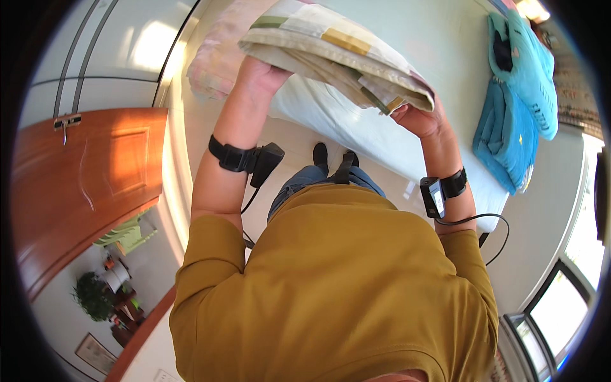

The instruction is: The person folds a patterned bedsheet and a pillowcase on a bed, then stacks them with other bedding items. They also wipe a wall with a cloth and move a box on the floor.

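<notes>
Both my hands hold up a folded patterned cloth (329, 45), perhaps a sheet or quilt cover, with white, tan, olive and cream blocks. My left hand (269, 76) grips its left end from below, the fingers hidden under the fabric. At the lower right corner, my right hand (419, 119) has the cloth's edge between thumb and fingers. Several folded layers hang open along the near side. Beneath and beyond the cloth is a bed with a pale blue-green sheet (420, 36).
A pink folded quilt (217, 62) lies at the bed's left. Blue folded blankets (506, 133) and a turquoise plush item (534, 81) lie at its right. An open wooden door (95, 186) stands on my left, a window (558, 305) on my right. Each forearm wears a strapped, cabled device.
</notes>
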`<state>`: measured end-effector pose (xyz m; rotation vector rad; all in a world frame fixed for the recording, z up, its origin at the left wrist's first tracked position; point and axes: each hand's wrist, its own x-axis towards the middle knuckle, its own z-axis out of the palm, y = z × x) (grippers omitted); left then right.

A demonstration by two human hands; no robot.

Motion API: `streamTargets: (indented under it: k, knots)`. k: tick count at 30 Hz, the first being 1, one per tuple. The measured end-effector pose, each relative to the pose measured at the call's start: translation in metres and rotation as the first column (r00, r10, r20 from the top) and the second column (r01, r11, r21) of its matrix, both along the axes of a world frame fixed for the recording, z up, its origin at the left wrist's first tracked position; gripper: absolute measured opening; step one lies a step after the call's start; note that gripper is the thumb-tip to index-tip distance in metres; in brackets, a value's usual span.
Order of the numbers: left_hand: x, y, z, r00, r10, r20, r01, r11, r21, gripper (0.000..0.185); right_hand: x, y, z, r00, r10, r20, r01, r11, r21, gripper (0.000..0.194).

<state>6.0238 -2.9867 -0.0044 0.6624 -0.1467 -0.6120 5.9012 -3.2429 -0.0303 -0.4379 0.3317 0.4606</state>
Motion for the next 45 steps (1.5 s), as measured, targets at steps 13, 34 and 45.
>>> streamTargets:
  k: [13, 34, 45]
  knots:
    - [-0.136, 0.126, 0.048, 0.866, 0.463, 0.191, -0.5, 0.771, 0.395, 0.042, -0.009, 0.105, 0.009, 0.827, 0.562, -0.036, -0.562, 0.827, 0.003, 0.038]
    - [0.065, 0.273, 0.091, 0.898, 0.368, 0.242, -0.44, 0.746, 0.5, 0.043, 0.155, 0.252, -0.028, 0.784, 0.606, 0.135, -0.59, 0.661, 0.464, 0.039]
    - [0.131, 0.362, -0.158, 0.872, -0.486, 0.051, 0.04, 0.176, 0.984, 0.047, 0.295, 0.154, -0.299, 0.682, -0.438, -0.586, 0.266, 0.894, -0.36, 0.031]
